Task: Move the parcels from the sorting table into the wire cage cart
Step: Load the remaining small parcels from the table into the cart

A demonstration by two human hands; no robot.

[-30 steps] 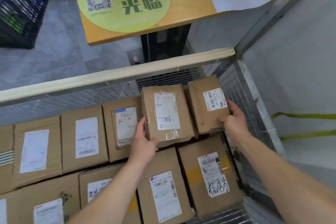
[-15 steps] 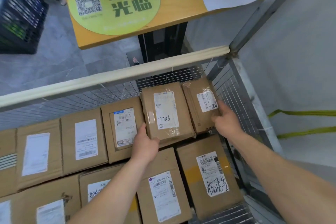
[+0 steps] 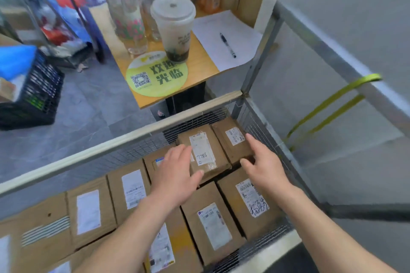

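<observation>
Hovering low inside the grey wire-mesh cage cart [image 3: 255, 126], both hands open and gripping nothing. Left hand [image 3: 175, 170] spread flat, thumb at the near edge of the brown cardboard parcel with the handwritten 7786 label [image 3: 205, 150], touching or just above, hard to call through the blur. Right hand [image 3: 264, 162] loose, fingers apart, over the smaller brown cardboard parcel [image 3: 233, 137] in the far right corner. Both parcels down in the cart, side by side atop the lower layer of brown boxes [image 3: 213, 228].

brown parcels [image 3: 213, 226], yellow-green sticker [image 3: 156, 76], pink floral bottle [image 3: 126, 15], black crate [image 3: 37, 95]
</observation>
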